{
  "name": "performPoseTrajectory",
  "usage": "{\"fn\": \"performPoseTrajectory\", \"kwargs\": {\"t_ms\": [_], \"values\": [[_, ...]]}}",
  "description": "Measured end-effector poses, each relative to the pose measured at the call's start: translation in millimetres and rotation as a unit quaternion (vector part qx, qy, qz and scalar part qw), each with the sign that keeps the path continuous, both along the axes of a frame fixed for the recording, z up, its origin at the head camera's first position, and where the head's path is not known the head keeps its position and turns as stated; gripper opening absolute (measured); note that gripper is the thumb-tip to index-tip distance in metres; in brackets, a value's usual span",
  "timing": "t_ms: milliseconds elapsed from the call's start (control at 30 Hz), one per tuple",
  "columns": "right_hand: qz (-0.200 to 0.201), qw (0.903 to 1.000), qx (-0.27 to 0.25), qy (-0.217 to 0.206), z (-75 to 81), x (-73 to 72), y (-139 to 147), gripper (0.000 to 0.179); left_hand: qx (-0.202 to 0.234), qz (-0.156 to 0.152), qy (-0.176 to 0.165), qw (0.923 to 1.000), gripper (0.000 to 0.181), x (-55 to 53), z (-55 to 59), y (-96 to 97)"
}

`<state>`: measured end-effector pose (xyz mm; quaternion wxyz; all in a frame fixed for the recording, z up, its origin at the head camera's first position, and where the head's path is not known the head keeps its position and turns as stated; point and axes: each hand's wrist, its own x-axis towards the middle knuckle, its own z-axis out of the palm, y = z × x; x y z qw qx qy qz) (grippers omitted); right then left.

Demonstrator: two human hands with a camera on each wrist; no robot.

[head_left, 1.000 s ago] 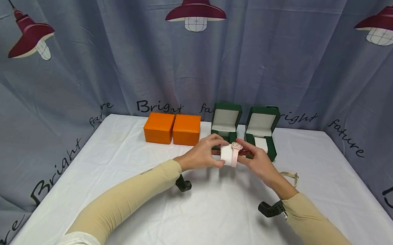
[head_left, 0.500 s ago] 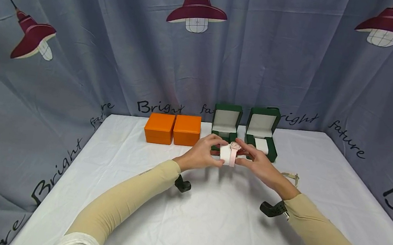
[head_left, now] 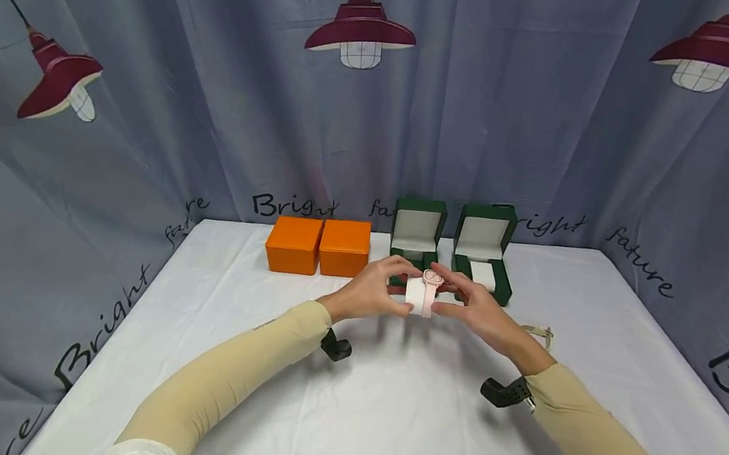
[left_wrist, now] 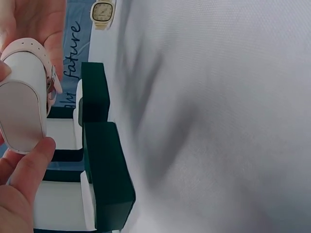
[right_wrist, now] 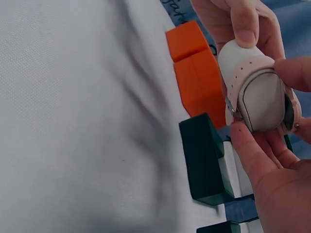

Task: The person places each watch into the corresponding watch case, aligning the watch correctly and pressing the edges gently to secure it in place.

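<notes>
In the head view, my left hand (head_left: 371,290) grips the left end of a white watch cushion (head_left: 414,295) above the table. A pink wristwatch (head_left: 432,278) with a round dial is looped around the cushion, toward its right end. My right hand (head_left: 481,312) pinches the watch from the right, thumb low and fingers on top. In the right wrist view, the pink strap (right_wrist: 243,75) is buckled, with the cushion's flat end (right_wrist: 265,104) inside the loop. The left wrist view shows the cushion's other flat end (left_wrist: 22,116) with my left fingertips at its edges.
Behind my hands stand two raised-lid green watch boxes, a left one (head_left: 419,223) and a right one (head_left: 485,232) with a white cushion (head_left: 483,275). Two orange boxes (head_left: 293,243) sit to their left. A gold watch (left_wrist: 102,12) lies right of the boxes on the white cloth (head_left: 338,424).
The watch has slid slightly left along the cushion, and my right hand has moved left with it. My left hand keeps its grip. The head view has tilted up a little.
</notes>
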<state>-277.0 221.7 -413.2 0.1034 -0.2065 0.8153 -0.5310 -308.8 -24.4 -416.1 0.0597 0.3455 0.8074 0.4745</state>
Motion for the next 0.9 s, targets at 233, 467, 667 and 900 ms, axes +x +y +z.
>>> {"fn": "performPoseTrajectory", "kwargs": {"t_ms": [233,467,667,900], "values": [[0.014,0.9999,0.007,0.001,-0.4,2.8,2,0.075,0.012,0.005,-0.006,0.9999,0.060,6.6,-0.9,1.5],[0.020,0.9997,0.010,-0.004,-0.1,1.5,5,0.077,0.013,0.008,-0.014,0.9998,0.060,7.7,2.1,3.7],[0.018,0.9998,0.000,0.010,7.1,2.4,2,0.073,0.021,0.016,-0.010,0.9996,0.055,4.7,7.8,1.8],[0.016,0.9996,-0.015,0.018,11.6,7.2,0,0.074,0.021,0.006,-0.030,0.9993,0.057,7.6,14.6,2.8]]}}
